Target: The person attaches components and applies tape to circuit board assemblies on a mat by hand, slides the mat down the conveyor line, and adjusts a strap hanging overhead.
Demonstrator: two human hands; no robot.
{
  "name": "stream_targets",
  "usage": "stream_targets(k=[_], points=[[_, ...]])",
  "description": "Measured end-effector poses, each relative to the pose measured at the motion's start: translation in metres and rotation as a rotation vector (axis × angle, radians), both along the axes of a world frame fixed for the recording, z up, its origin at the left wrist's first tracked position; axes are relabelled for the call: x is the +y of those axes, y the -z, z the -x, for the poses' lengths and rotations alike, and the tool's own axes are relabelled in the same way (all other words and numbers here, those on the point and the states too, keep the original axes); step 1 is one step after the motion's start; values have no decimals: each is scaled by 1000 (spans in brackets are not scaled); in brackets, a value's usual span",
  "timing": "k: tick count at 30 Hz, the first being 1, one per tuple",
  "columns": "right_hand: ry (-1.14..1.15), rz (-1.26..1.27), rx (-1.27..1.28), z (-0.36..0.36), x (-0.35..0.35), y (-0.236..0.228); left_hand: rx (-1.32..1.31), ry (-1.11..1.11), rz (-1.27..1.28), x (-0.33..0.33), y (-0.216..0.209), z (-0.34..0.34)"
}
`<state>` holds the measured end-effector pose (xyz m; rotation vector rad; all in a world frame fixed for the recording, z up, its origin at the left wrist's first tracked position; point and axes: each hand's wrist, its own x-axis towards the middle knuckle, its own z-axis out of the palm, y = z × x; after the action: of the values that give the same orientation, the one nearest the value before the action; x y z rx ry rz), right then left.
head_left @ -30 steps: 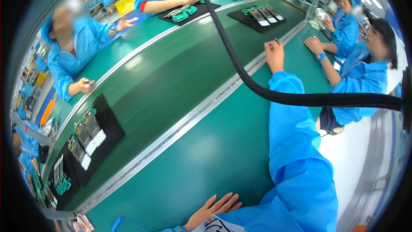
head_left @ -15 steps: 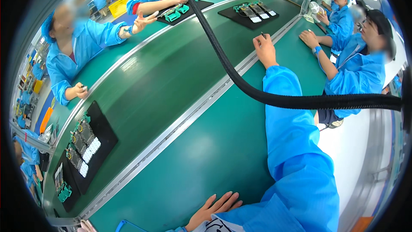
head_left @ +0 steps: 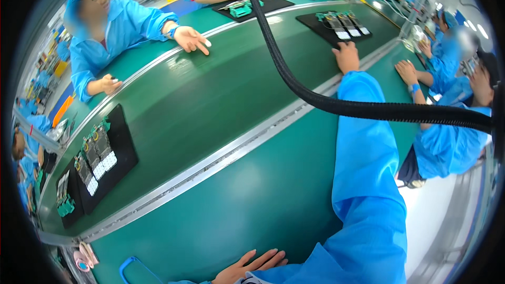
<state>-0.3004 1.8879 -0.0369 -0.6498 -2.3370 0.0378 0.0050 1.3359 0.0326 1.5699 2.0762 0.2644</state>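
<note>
My right hand [head_left: 346, 57] reaches far out over the green belt, its fingers curled at the near edge of a black mat [head_left: 310, 22]. Whether they grip the mat or something small is hidden. Three flat circuit-board assemblies [head_left: 344, 22] with white lower ends lie side by side on that mat. Close to me, my left hand [head_left: 251, 267] rests on the green tabletop [head_left: 236, 210], fingers stretched out, holding nothing.
A thick black hose [head_left: 294, 84] crosses above the belt. More assemblies [head_left: 96, 152] lie on a black mat at left. Across the belt, a co-worker's hand [head_left: 192, 39] extends over it; another works at a mat with green parts [head_left: 243, 8]. People sit at right. A metal rail [head_left: 210, 163] edges the belt.
My right hand has come closer to the far mat; the small dark stick in its fingertips no longer shows. The co-worker's hand across the belt has lowered. The whole view has shifted.
</note>
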Motion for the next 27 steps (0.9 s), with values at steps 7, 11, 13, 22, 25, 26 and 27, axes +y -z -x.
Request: stream_targets(k=[7,11,13,22,25,26,27], points=[[26,-73,-126,15,95,14,861,298,74,3,21,-6],[2,-92,-52,35,85,27,1377,480,178,5,31,-4],[16,-65,-120,41,78,21,1208,427,149,8,27,-5],[55,38,-108,30,51,5,1118,449,178,20,30,-4],[91,162,-163,37,54,10,550,177,98,22,27,-5],[31,63,-144,34,76,13,611,197,81,23,28,-4],[-20,54,-134,34,101,11,605,210,74,25,30,-3]])
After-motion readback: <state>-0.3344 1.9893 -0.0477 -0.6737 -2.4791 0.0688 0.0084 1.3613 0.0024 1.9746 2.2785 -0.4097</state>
